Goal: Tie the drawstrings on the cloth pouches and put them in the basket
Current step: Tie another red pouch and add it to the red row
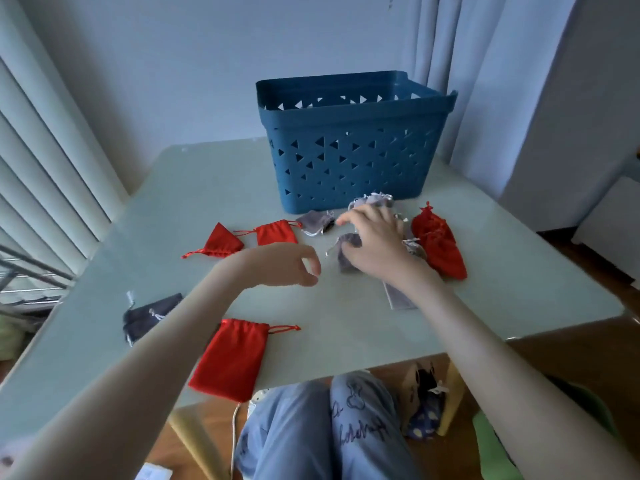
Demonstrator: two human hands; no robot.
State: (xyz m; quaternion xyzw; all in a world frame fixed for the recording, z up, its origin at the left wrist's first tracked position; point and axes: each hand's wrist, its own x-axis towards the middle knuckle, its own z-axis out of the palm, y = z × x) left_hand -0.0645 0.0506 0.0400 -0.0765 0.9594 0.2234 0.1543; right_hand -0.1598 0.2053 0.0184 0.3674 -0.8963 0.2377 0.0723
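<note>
Blue basket (346, 168) stands far on the surface (207, 188), inside hidden; a large red pouch (230, 358) lies at the near edge, bare room between. Right hand (375, 242), fingers spread, rests on a grey pouch (350, 241) before the basket; left hand (287, 265) hovers loosely curled, empty.

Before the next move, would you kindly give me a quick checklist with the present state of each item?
1. Right hand touching the grey pouch: ok.
2. That pouch's drawstring tied: cannot tell.
3. Left hand free to help: ok, it holds nothing.
4. Blue basket upright with its opening unobstructed: ok.
5. All pouches in the basket: not ok; the large red pouch and the dark pouch, among others, lie on the table.
</note>
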